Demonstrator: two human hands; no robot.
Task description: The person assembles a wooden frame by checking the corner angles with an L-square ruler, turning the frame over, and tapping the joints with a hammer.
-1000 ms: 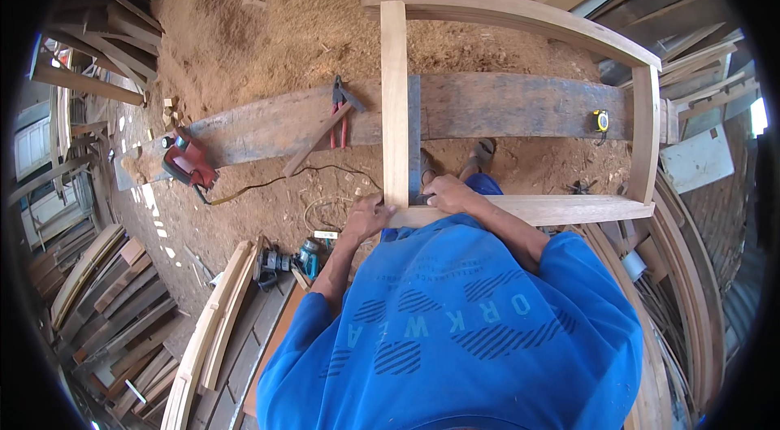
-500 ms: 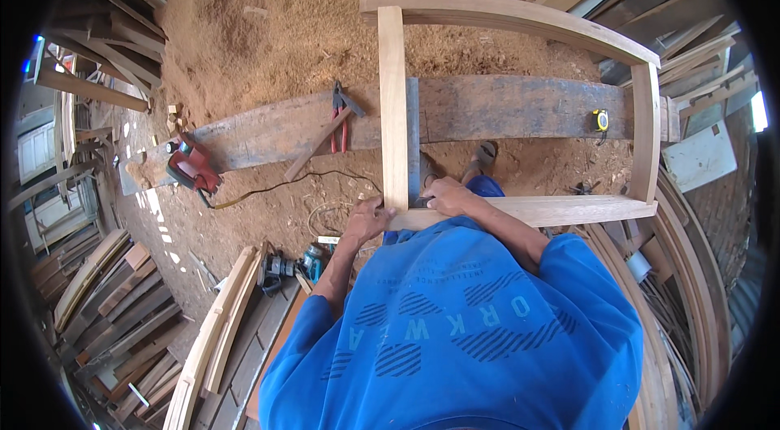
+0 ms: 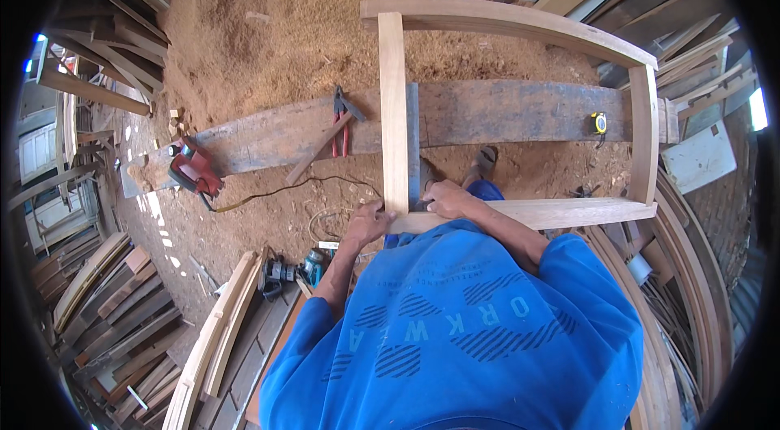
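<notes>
A rectangular frame of pale wood (image 3: 520, 17) spans the plank bench, its near rail (image 3: 561, 212) close against my shirt. My left hand (image 3: 368, 221) is closed round the frame's near left corner, where the left rail (image 3: 394, 113) meets the near rail. Along the inner side of that left rail lies a flat blue-grey blade, apparently of a carpenter's square (image 3: 413, 133). My right hand (image 3: 448, 199) is closed at the blade's near end, inside the corner. Its fingers partly hide the dark piece there.
On the plank bench (image 3: 520, 109) are a yellow tape measure (image 3: 599, 123), red-handled pliers (image 3: 340, 133), a hammer (image 3: 325, 149) and a red corded power tool (image 3: 195, 168). A teal power tool (image 3: 313, 266) sits lower left. Sawdust (image 3: 244, 48) and stacked boards (image 3: 122, 324) surround the bench.
The whole view has shifted slightly, with the frame and bench appearing a little lower. Both hands keep their places at the corner.
</notes>
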